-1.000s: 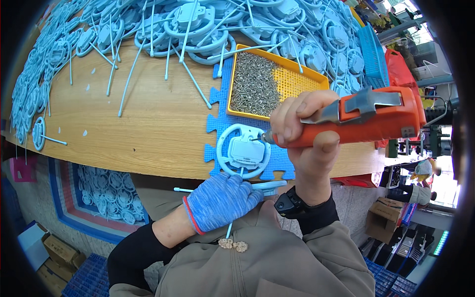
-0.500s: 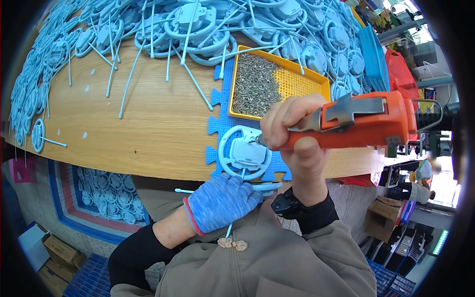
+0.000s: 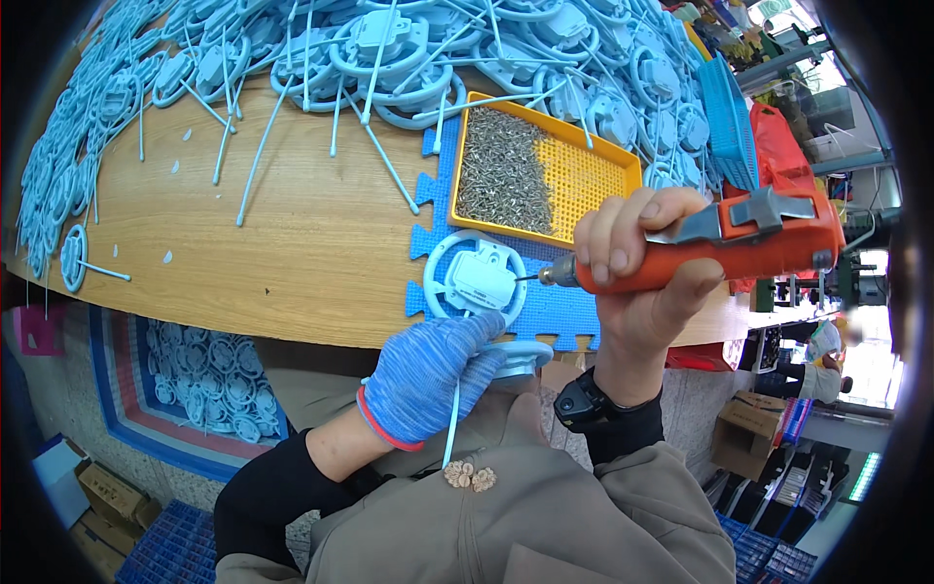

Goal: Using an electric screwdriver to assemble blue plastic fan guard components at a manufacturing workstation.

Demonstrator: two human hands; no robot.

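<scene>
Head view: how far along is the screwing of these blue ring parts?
Done: hard to tell; a bin of ring parts sits below the bench. In hand: the right hand aims the orange screwdriver at the ring part, gloved left hand steadying it. Left: a pile of parts.

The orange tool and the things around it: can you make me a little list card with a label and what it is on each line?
right hand: bare, gripping the orange screwdriver, tip at the ring part
left hand: in a blue glove, at the table edge, holding a light-blue piece with a thin stem
ring part: light blue, round, lying on the blue mat
tray: yellow, half filled with small screws
pile: many more light-blue ring parts at the far side of the table
floor bin: more ring parts, below the table
</scene>
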